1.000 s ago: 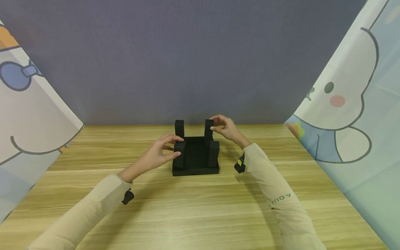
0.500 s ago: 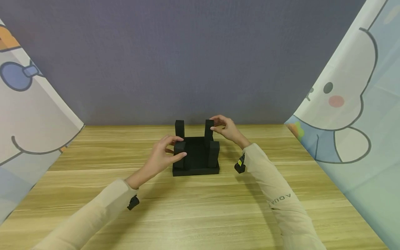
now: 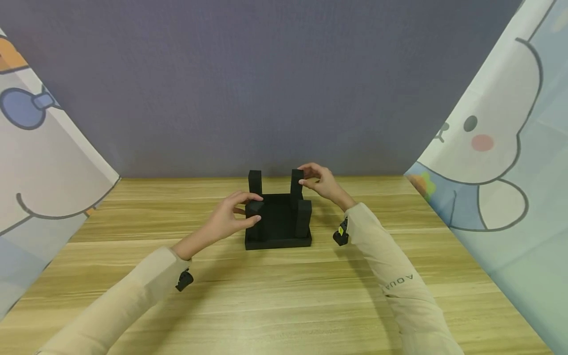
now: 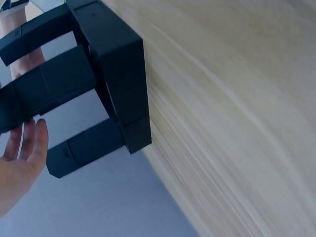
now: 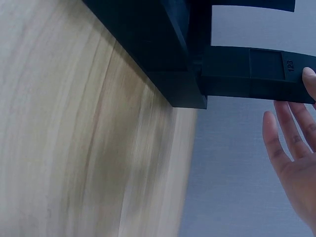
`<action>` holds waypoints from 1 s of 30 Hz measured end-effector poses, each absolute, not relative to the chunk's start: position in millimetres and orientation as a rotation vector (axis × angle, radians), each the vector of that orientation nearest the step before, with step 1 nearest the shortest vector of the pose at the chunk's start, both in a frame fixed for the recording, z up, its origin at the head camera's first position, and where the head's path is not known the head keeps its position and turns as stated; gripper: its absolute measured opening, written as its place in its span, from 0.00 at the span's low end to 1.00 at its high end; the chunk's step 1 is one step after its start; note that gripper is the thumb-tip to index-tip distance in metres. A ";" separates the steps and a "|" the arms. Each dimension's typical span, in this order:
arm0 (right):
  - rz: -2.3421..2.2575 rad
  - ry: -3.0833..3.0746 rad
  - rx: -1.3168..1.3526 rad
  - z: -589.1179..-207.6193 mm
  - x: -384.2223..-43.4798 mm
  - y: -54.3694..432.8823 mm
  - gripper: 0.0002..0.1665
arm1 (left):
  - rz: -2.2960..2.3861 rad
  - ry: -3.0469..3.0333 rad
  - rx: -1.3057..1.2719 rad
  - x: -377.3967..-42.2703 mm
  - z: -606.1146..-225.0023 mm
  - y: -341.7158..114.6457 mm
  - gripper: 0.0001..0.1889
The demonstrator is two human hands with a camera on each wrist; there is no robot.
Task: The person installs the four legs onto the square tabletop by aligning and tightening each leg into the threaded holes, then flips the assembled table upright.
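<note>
A black square base (image 3: 278, 243) stands on the table with black upright posts at its corners. My left hand (image 3: 225, 219) grips the front left post (image 3: 254, 209) near its top, thumb on the near side and fingers on the far side. That post looks slightly turned against its corner. My right hand (image 3: 325, 185) pinches the top of the back right post (image 3: 296, 187) from the right. In the right wrist view this post (image 5: 232, 71) carries a recessed panel and small raised numerals, with the thumb against its end. The front right post (image 3: 303, 219) and back left post (image 3: 255, 181) stand untouched.
The wood-grain table (image 3: 284, 301) reaches back to a grey fabric panel (image 3: 275, 88). Cartoon-printed sheets (image 3: 497, 148) hang along both sides. A small black device (image 3: 340, 233) is at the right cuff, and another black device (image 3: 184, 280) at the left.
My left hand shifts toward the base and then back out, its thumb sliding across the front left post. The post's top now sits at an angle. My right hand stays in place.
</note>
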State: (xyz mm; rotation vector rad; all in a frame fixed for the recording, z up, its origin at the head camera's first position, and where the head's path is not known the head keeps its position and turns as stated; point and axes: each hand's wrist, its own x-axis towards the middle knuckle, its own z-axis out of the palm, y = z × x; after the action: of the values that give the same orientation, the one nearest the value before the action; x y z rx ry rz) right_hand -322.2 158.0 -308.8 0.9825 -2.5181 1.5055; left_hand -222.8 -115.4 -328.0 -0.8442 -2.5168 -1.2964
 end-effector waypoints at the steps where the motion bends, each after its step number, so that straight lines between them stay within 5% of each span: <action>1: 1.506 -2.517 0.983 -308.6 -322.1 158.1 0.21 | -1.292 -2.525 -0.851 -223.6 -327.5 -116.3 0.21; 19: 1.523 -2.518 0.990 -309.2 -323.3 159.9 0.21 | -1.307 -2.477 -0.656 -211.1 -332.3 -108.5 0.23; 30: 1.513 -2.535 0.973 -309.2 -322.9 160.0 0.21 | -1.305 -2.490 -0.767 -215.2 -329.1 -113.8 0.22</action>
State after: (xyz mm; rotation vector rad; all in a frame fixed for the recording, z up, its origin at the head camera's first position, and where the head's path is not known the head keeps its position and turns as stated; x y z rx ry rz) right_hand -322.9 160.0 -309.2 0.9734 -2.5348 1.5132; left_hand -215.2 -113.8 -329.1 -0.7670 -2.4896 -1.3053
